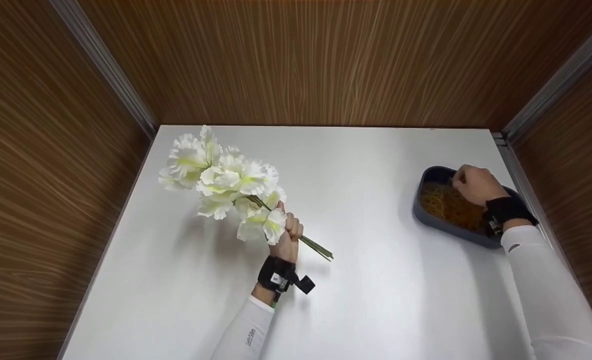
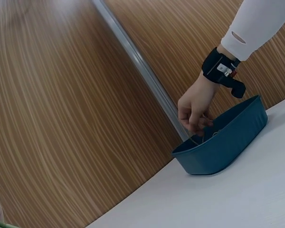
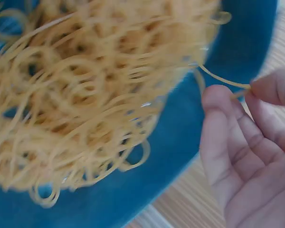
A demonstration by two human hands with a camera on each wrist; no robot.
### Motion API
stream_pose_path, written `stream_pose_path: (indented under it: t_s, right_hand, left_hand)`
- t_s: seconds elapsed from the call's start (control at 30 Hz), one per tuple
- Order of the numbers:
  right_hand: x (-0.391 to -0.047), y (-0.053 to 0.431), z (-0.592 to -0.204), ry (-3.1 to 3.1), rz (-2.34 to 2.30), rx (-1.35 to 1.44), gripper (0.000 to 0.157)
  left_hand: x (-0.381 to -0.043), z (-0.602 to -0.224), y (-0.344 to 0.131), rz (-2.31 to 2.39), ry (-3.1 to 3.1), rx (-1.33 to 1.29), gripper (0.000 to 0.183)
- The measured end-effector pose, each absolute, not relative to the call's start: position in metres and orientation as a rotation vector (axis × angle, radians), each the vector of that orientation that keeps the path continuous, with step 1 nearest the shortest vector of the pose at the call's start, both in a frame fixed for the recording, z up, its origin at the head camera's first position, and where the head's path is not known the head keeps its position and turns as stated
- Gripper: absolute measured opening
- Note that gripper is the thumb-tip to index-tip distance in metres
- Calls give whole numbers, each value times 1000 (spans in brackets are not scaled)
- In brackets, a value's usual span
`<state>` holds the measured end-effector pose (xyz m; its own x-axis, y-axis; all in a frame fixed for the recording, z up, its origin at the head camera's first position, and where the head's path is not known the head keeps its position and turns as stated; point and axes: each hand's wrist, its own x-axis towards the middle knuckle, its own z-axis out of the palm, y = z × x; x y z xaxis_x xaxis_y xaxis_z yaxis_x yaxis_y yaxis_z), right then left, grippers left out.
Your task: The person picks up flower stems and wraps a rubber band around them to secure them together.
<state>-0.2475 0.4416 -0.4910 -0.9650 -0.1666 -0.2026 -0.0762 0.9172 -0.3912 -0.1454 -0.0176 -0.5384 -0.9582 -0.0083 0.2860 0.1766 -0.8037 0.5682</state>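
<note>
In the head view my left hand (image 1: 288, 232) grips a bunch of white artificial flowers (image 1: 236, 180) by its green stems (image 1: 317, 247). The blooms point to the far left and the stem ends stick out to the right of the fist. At the right, my right hand (image 1: 476, 184) reaches over a blue-grey bin (image 1: 446, 226) with rounded corners. Many yellowish rubber bands (image 3: 85, 95) lie tangled inside it. The right wrist view shows thumb and fingers pinching one rubber band (image 3: 223, 80) near the bin's wall (image 3: 190, 123).
The white table (image 1: 356, 300) carries the bin close to its right edge. Wood-grain panels (image 1: 326, 60) stand behind and on both sides, with metal strips (image 1: 111, 65) at the corners. Both wrists wear black straps (image 1: 277, 274) over white sleeves.
</note>
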Motion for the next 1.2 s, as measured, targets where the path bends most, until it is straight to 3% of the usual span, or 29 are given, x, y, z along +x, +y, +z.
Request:
stream_pose_path:
  t_s: [0.17, 0.43, 0.67, 0.97, 1.2]
  right_hand:
    - [-240, 434, -475, 2878, -732, -183, 30]
    - [-216, 410, -452, 2888, -784, -287, 21]
    - [-192, 378, -437, 2868, -806, -374, 17]
    - [-159, 328, -440, 2947, -843, -621, 11]
    - [-134, 298, -470, 2862, -999, -710, 7]
  left_hand:
    - [-147, -533, -19, -2868, -924, -422, 25]
    - [-151, -527, -22, -2865, -968, -330, 42]
    - [-155, -523, -22, -2867, -950, -377, 41]
    - [-157, -514, -22, -2876, -953, -290, 53]
    - [-156, -508, -22, -2903, -937, -310, 70]
